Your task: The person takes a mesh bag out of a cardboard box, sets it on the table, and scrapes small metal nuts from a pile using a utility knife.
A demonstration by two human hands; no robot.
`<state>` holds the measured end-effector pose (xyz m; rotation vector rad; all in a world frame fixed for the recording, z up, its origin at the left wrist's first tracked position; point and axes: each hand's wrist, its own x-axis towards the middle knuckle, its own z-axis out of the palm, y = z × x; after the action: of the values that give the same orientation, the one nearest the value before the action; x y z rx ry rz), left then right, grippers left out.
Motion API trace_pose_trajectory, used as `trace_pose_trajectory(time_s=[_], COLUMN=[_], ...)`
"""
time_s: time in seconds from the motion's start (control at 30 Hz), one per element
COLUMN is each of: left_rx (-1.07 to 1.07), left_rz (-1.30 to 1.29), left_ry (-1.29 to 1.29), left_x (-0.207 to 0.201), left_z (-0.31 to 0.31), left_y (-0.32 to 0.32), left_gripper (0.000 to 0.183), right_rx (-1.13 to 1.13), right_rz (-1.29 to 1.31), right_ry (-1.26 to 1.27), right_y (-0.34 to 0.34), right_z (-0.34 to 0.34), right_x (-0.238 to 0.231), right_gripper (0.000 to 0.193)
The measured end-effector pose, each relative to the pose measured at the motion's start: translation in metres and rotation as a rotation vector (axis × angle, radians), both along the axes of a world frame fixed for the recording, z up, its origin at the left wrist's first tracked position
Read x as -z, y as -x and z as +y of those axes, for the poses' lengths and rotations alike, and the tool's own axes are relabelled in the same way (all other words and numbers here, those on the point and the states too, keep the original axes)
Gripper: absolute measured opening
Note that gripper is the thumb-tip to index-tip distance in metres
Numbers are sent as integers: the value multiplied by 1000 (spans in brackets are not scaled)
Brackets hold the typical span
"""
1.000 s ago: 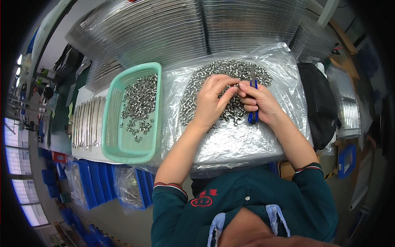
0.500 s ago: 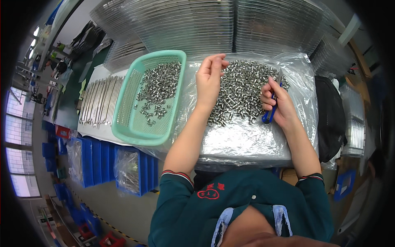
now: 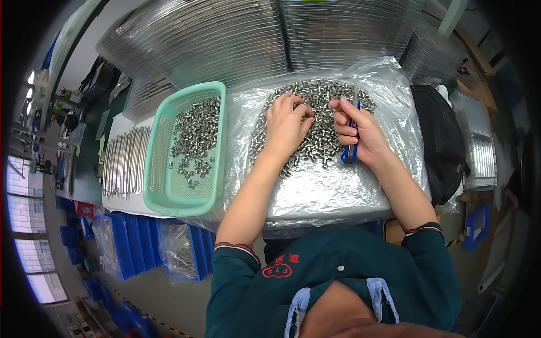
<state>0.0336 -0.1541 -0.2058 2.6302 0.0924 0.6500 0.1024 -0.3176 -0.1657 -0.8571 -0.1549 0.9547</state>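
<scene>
My left hand (image 3: 284,127) reaches over a pile of small shiny metal fittings (image 3: 322,143), its fingers curled inward near the thumb. Whatever lies between its fingertips is too small to make out. In my right hand (image 3: 365,137) is a blue utility knife (image 3: 349,154), wrapped by the lower fingers, with its blade pointing away from me. The thumb and index finger of that hand come together beside the pile. Clear plastic sheeting (image 3: 329,194) lies under the fittings. To the left, a light green plastic basket (image 3: 147,183) holds more of the same fittings.
Stacked clear plastic trays (image 3: 225,48) rise along the back. Long metal rods (image 3: 125,163) lie left of the basket. A black bag (image 3: 442,143) sits at the right edge of the table. Blue bins (image 3: 132,245) stand below the table at the left.
My left hand has come down over the pile and turned, back upward. My right hand has moved closer to it, still with the knife. The whole view has shifted slightly.
</scene>
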Motion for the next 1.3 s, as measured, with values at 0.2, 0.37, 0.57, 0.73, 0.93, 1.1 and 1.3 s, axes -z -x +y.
trace_pose_trajectory(time_s=[0.2, 0.37, 0.57, 0.73, 0.93, 1.1, 1.3], left_rx=[20, 18, -12, 120, 203, 247, 198], left_rz=[-6, -21, -52, -386, -382, -250, -326], left_ry=[19, 10, -14, 240, 279, 674, 398], left_x=[2, 3, -4, -25, -27, -25, -23], left_z=[-2, -2, 0, -10, -16, -19, -16], left_y=[0, 1, 0, 2, 4, 5, 5], left_gripper=[15, 14, 14, 13, 15, 15, 15], right_rx=[-7, -14, -18, -99, -118, -97, -71], right_rz=[-22, -39, -40, -22, 45, -62, -68], right_ry=[69, 111, 128, 140, 80, 123, 146], right_y=[1, 1, 2, 0, 1, 1, 3], right_z=[0, 3, 4, 2, 1, 1, 2], right_x=[-3, -2, -1, 6, 5, 5, 1], right_gripper=[21, 22, 23, 21, 11, 13, 14])
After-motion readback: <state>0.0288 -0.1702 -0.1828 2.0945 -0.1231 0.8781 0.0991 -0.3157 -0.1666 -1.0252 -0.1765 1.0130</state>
